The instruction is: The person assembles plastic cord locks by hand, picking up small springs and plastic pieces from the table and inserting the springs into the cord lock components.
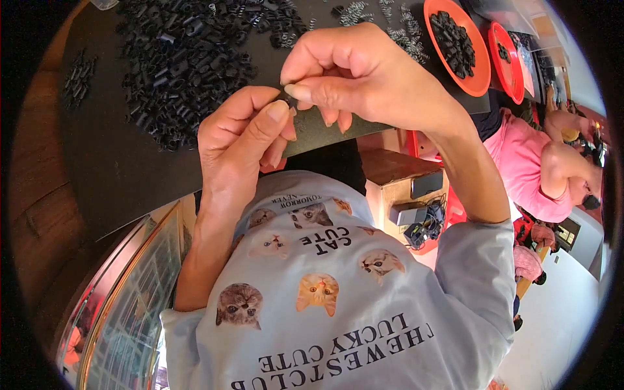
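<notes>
My left hand (244, 127) is closed, its thumb and forefinger pinching a small black plastic part (286, 99) over the near edge of the dark table. From the right, my right hand (354, 75) meets it, thumb and forefinger pressed together at the top of the same part. Most of the part is covered by fingertips, so its exact shape cannot be made out. Beyond my hands lies a large heap of black plastic pieces (175, 65), many of them short and tube-like. Small metal springs (406, 36) are scattered at the far right of the heap.
An orange plate (478, 77) holds black pieces at the right; a red plate (515, 88) with fewer stands beyond it. A small group of black parts (79, 78) lies far left. A cardboard box (383, 170) sits below the table edge. A person in pink (520, 162) sits at right.
</notes>
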The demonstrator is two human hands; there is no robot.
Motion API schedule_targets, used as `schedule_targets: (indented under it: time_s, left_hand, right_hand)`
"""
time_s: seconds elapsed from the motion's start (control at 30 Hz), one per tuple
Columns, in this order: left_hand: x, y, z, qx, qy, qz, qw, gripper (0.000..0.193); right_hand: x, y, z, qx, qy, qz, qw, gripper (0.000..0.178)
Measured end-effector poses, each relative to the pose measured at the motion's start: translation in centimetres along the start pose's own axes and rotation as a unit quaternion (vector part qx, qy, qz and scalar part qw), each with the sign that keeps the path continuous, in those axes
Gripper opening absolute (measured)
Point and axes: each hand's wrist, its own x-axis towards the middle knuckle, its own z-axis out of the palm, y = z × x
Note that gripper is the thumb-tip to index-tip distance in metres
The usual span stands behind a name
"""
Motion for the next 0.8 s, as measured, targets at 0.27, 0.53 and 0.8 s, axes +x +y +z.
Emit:
schedule_targets:
  time_s: [0.27,0.53,0.8]
  left_hand:
    - [0.2,0.1,0.0,-0.031,0.016,0.008,0.999,0.015]
    - [0.1,0.7,0.4,-0.009,0.023,-0.039,0.999,0.019]
    - [0.0,-0.1,0.7,0.046,0.028,0.008,0.999,0.022]
  right_hand:
    - [0.1,1.2,-0.3,-0.328,0.027,-0.290,0.899,0.032]
    - [-0.7,2.3,1.3,-0.472,0.126,-0.332,0.807,0.031]
    - [-1.4,3.2,0.3,-0.479,0.134,-0.342,0.797,0.030]
